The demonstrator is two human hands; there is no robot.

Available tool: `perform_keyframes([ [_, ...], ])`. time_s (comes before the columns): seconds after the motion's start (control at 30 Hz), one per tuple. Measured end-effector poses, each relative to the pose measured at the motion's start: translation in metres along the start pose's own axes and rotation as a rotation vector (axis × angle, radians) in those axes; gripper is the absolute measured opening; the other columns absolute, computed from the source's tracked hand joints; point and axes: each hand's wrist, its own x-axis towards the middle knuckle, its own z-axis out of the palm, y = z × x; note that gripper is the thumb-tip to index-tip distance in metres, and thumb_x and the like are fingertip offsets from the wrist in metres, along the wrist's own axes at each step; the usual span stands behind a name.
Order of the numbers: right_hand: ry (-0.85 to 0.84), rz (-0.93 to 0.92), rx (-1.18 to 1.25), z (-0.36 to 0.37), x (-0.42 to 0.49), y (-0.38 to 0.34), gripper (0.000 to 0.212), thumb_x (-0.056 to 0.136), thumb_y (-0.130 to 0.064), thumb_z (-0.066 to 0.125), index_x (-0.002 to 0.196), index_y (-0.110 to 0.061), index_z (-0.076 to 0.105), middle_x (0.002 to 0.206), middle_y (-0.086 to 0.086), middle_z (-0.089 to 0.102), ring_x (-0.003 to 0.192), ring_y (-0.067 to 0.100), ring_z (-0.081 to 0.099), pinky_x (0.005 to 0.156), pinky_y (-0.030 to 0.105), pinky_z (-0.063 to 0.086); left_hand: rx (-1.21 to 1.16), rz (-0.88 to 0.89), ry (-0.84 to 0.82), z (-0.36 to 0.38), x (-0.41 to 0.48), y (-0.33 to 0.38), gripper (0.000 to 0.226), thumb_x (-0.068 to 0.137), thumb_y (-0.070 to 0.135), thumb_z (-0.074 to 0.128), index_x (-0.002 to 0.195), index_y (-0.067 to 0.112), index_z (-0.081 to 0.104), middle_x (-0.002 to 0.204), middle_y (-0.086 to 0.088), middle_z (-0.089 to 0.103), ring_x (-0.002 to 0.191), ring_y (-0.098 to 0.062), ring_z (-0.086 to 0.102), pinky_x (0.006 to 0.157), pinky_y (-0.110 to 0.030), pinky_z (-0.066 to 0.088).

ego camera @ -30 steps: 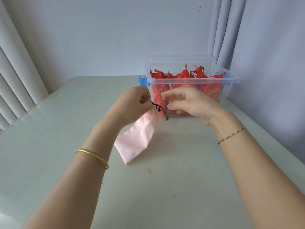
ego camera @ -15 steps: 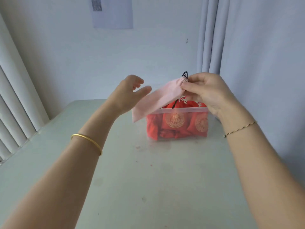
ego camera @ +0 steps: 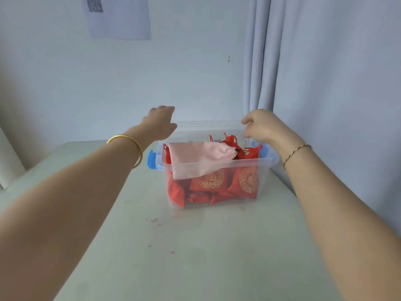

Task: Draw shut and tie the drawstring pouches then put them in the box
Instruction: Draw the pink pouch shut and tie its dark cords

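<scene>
- Two hands hover over the far side of the clear plastic box [ego camera: 263,177], one at each end of its back edge.
- Left hand [ego camera: 159,123]: seen from the back, fingers relaxed and reaching away, thumb out to the side, nothing in its grasp.
- Right hand [ego camera: 261,127]: fingers loosely curled downward, also holding nothing. Whether either hand touches the box's clear back edge cannot be told.
- One pink pouch [ego camera: 195,157] lies on top of the pile in the box, slanting from left to right. Its gathered mouth, with a dark drawstring knot [ego camera: 236,150], points right.
- The pink pouch's lower corner shows below the front rim. Whether it sits inside the clear wall or hangs over it is unclear.
- Many red pouches [ego camera: 211,183] with gold round patterns fill the box beneath it, their tied tops poking above the rim.
- Blue latches [ego camera: 152,159] sit at the box's ends.
- The box stands on the pale worktop [ego camera: 195,257], near its far edge. A few small red flecks [ego camera: 155,220] lie in front of it.
- Left wrist wears a gold bangle [ego camera: 130,146]; right wrist a thin bracelet [ego camera: 296,152].
- Behind hang a pale curtain [ego camera: 325,83] and a paper sheet [ego camera: 119,18] on the wall.
</scene>
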Motion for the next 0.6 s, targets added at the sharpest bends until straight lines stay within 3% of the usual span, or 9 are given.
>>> perform_keyframes([
  [0.07, 0.103, 0.012, -0.016, -0.005, 0.006, 0.010, 0.040, 0.082, 0.004, 0.044, 0.120, 0.001, 0.056, 0.129, 0.016, 0.056, 0.113, 0.035, 0.055, 0.093, 0.042, 0.049, 0.068, -0.012, -0.051, 0.006, 0.011, 0.004, 0.012, 0.093, 0.017, 0.042, 0.098, 0.007, 0.039, 0.119, -0.017, 0.047, 0.103, -0.032, 0.040, 0.093, -0.047, 0.039],
  [0.1, 0.150, 0.022, -0.025, -0.005, 0.008, 0.017, 0.040, 0.081, 0.006, 0.040, 0.118, 0.002, 0.057, 0.128, 0.016, 0.056, 0.115, 0.035, 0.054, 0.093, 0.041, 0.048, 0.095, -0.014, -0.068, 0.010, 0.015, 0.006, 0.010, 0.094, 0.016, 0.040, 0.097, 0.007, 0.038, 0.118, -0.016, 0.047, 0.103, -0.031, 0.040, 0.091, -0.046, 0.038],
  [0.23, 0.249, 0.057, 0.054, 0.001, 0.010, 0.034, 0.041, 0.083, 0.005, 0.037, 0.118, -0.004, 0.057, 0.124, 0.014, 0.057, 0.111, 0.033, 0.055, 0.092, 0.038, 0.048, 0.159, -0.021, -0.035, 0.018, 0.027, 0.010, 0.033, 0.097, 0.017, 0.038, 0.127, 0.006, 0.045, 0.130, -0.013, 0.045, 0.120, -0.033, 0.039, 0.096, -0.045, 0.035],
  [0.33, 0.301, 0.061, 0.103, 0.004, 0.009, 0.038, 0.040, 0.088, 0.000, 0.038, 0.125, -0.007, 0.052, 0.131, 0.011, 0.052, 0.117, 0.030, 0.051, 0.091, 0.032, 0.042, 0.142, -0.021, -0.022, 0.022, 0.033, 0.013, 0.035, 0.094, 0.017, 0.048, 0.127, 0.006, 0.050, 0.129, -0.016, 0.042, 0.121, -0.035, 0.037, 0.097, -0.045, 0.039],
  [0.47, 0.304, 0.052, 0.149, 0.002, 0.006, 0.038, 0.040, 0.089, -0.005, 0.040, 0.129, -0.006, 0.047, 0.129, 0.012, 0.054, 0.108, 0.030, 0.055, 0.085, 0.031, 0.044, 0.106, -0.025, -0.029, 0.023, 0.031, 0.019, 0.032, 0.093, 0.017, 0.053, 0.124, 0.007, 0.054, 0.129, -0.017, 0.036, 0.119, -0.036, 0.039, 0.094, -0.044, 0.042],
  [0.6, 0.320, 0.042, 0.177, -0.002, 0.001, 0.039, 0.037, 0.090, -0.010, 0.042, 0.127, -0.006, 0.048, 0.127, 0.012, 0.055, 0.113, 0.029, 0.052, 0.088, 0.030, 0.041, -0.035, -0.032, 0.138, 0.011, 0.027, 0.019, 0.022, 0.092, 0.008, 0.053, 0.112, 0.003, 0.058, 0.126, -0.017, 0.039, 0.105, -0.035, 0.049, 0.086, -0.039, 0.044],
])
